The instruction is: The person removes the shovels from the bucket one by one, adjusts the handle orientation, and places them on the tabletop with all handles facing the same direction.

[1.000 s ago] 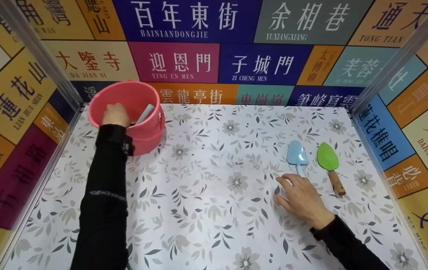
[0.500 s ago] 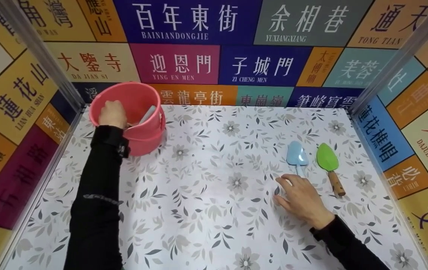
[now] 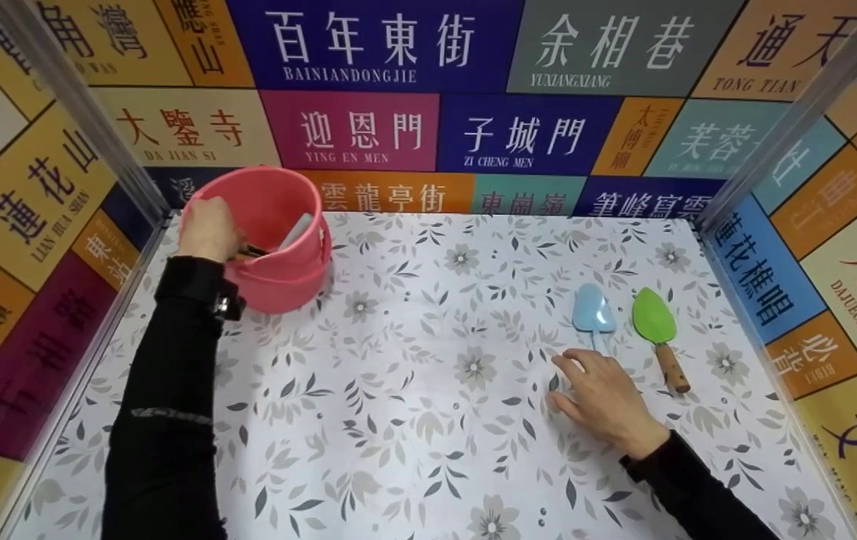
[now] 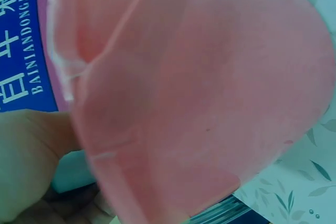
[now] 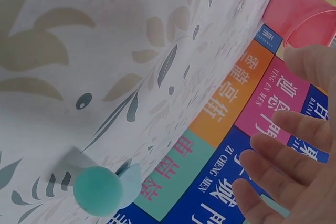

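Note:
My left hand [image 3: 208, 229] reaches over the near left rim of a pink bucket [image 3: 282, 289], its fingertips hidden inside. A pale grey-blue piece [image 3: 295, 231] leans in the bucket, and a dark and brown piece [image 3: 251, 250] shows beside the hand. In the left wrist view, the bucket wall covers most of the left hand [image 4: 26, 161], so its hold is unclear. My right hand [image 3: 605, 397] has its fingers spread just below a light blue toy trowel [image 3: 593, 307], whose handle is partly hidden. The right wrist view shows that trowel's rounded handle end [image 5: 97, 191] apart from the fingers.
A green trowel [image 3: 654, 315] with a wooden handle lies right of the blue one. Panels with printed characters [image 3: 353, 49] wall in the back and sides of the table [image 3: 398, 337], which has a floral cover. Clear upright posts [image 3: 83, 112] stand at the corners.
My left hand has shifted left inside the bucket toward its near left rim, and the forearm has swung left. The grey-blue piece has tilted slightly. My right hand stays put.

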{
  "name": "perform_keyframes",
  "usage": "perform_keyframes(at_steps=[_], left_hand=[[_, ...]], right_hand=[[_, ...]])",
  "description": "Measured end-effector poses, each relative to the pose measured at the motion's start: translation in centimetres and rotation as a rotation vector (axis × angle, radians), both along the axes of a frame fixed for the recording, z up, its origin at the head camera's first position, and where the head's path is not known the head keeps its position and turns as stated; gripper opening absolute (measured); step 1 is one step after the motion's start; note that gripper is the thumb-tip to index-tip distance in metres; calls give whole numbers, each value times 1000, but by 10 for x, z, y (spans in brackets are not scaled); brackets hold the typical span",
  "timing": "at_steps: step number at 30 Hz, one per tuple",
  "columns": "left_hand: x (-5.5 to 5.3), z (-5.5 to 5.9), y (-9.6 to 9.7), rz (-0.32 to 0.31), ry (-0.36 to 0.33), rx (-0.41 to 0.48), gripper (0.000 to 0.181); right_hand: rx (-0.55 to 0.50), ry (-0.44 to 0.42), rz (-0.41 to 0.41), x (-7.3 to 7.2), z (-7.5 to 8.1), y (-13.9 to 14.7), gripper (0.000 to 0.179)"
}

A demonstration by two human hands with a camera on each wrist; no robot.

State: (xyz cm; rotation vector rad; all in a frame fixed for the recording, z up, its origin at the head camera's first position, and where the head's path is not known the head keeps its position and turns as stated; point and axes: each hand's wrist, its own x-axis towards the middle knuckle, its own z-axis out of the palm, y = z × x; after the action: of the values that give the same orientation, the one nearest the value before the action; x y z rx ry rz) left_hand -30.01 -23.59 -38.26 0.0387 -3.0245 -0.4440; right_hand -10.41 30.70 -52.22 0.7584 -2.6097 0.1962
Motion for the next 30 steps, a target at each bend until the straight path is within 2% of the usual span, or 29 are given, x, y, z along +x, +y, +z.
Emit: perform_keyframes(at_steps=[5,11,17,23,30], left_hand=[[7,7,-2,-29,30,18,26],[18,17,-6,-8,3,87,22],[31,25,-17,-33,19,160,22],[40,34,-18,-37,0,226,25],[48,43,-15,-79,71,215,30]], right_hand=[[2,-7,-1,-1,0,-1,50],[-10,-9,10,-2,-1,-3,49],[-11,-13,15,-3,1,-5,48],[-10,-14,20,-4,1,-6,48],[-20,-8,22,-5,0,-8,48]])
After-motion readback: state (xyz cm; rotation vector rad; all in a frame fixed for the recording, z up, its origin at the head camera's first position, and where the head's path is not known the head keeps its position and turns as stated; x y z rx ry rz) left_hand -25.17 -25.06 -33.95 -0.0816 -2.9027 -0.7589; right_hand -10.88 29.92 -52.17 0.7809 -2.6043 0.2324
